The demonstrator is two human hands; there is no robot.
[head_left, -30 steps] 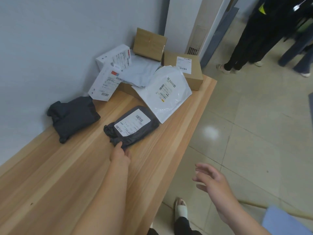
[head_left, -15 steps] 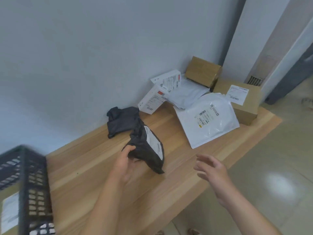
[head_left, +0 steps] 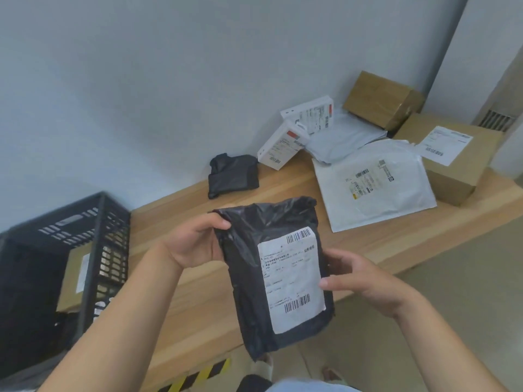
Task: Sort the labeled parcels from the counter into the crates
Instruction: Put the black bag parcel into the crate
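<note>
I hold a black plastic parcel [head_left: 254, 250] with a white barcode label upright in front of me, above the wooden counter [head_left: 181, 213]. My left hand [head_left: 195, 244] grips its upper left edge. My right hand [head_left: 359, 278] grips its right side, thumb on the label. On the counter lie another black parcel [head_left: 233, 175], two white boxes [head_left: 283, 147], a grey mailer [head_left: 339, 134], a white mailer [head_left: 373, 185] and two cardboard boxes [head_left: 458, 165]. A black plastic crate [head_left: 93, 222] stands at the left with a labeled cardboard box [head_left: 72, 281] inside.
A pale wall runs behind the counter. Beige tiled floor [head_left: 452, 278] lies to the right. Black-and-yellow hazard tape [head_left: 198, 376] marks the floor under the counter's front edge. My feet in sandals [head_left: 334, 376] show at the bottom.
The black labeled parcel rose off the counter in my left hand, and my right hand came in and took its right side. My view swung left, bringing the crate into sight.
</note>
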